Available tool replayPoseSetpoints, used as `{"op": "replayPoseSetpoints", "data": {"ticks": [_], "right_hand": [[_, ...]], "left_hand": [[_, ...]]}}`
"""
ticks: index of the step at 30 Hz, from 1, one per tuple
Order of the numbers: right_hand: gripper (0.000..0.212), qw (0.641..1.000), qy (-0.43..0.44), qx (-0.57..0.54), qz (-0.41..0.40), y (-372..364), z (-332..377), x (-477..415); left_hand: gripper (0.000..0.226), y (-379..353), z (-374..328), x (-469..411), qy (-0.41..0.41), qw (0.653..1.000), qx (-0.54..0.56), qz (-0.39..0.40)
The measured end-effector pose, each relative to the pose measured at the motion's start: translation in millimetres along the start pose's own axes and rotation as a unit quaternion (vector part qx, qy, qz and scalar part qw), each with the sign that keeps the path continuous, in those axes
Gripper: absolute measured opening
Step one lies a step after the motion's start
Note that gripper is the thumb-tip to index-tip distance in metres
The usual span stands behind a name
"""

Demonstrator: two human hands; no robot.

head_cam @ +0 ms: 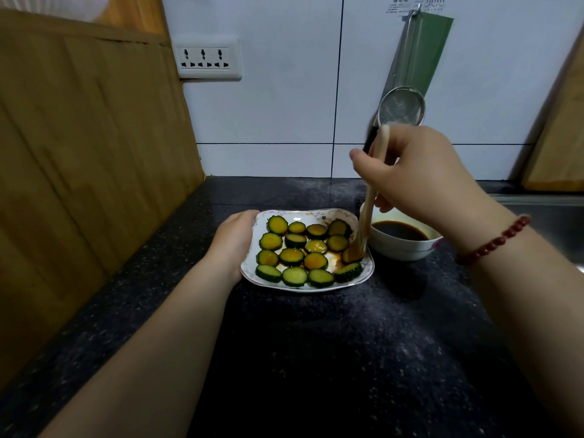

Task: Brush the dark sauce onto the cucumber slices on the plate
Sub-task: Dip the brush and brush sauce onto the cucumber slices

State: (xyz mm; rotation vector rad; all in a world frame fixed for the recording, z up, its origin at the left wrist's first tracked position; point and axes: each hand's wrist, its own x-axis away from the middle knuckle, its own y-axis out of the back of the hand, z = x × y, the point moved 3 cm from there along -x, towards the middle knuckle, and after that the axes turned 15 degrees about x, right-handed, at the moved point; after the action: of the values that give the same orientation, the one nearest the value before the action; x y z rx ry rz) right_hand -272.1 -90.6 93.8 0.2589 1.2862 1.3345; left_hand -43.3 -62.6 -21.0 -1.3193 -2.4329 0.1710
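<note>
A white square plate (pixel 316 287) with a patterned rim sits on the dark counter and holds several cucumber slices (pixel 295 257). Most slices look brown-orange with sauce; the front row (pixel 294 275) is still plain green. My left hand (pixel 235 240) grips the plate's left edge. My right hand (pixel 417 175) holds a pale-handled brush (pixel 368 210). Its wet bristles (pixel 357 249) rest on a slice at the plate's right side. A white bowl (pixel 401 249) of dark sauce (pixel 399 233) stands just right of the plate.
A large wooden board (pixel 85 159) leans along the left. A wall socket (pixel 207 60), a hanging strainer (pixel 401 105) and a green-sheathed tool (pixel 420 49) are on the tiled wall. A second board (pixel 559 134) leans at the right, above a steel sink (pixel 550 216).
</note>
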Motion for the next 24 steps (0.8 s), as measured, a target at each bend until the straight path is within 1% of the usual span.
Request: {"op": "replayPoseSetpoints", "data": {"ticks": [6,8,10,12,18,24], "right_hand": [[0.036,0.999,-0.032,-0.033,0.014,-2.4,-6.7,-3.0],[0.035,0.998,-0.036,-0.045,0.0,1.0,-7.4,-3.5],[0.035,0.999,-0.025,-0.031,-0.029,6.2,-6.1,-3.5],[0.034,0.999,-0.008,-0.002,-0.037,8.5,-3.3,-2.8],[0.032,0.999,0.001,0.029,0.017,-0.5,0.6,-0.2],[0.032,0.998,-0.025,-0.008,0.053,-10.8,-1.3,-1.0]], "left_hand": [[0.022,-0.5,-1.0,2.7,0.001,1.0,-0.005,0.001],[0.022,-0.4,-0.9,2.4,0.006,1.0,-0.004,0.002],[0.021,-0.1,-0.8,1.5,0.008,1.0,-0.003,0.001],[0.018,-0.1,-1.1,1.9,0.008,1.0,-0.001,-0.001],[0.019,0.3,-1.3,1.1,0.005,1.0,-0.012,0.0],[0.018,2.0,-0.3,1.0,-0.001,1.0,-0.006,0.002]]}}
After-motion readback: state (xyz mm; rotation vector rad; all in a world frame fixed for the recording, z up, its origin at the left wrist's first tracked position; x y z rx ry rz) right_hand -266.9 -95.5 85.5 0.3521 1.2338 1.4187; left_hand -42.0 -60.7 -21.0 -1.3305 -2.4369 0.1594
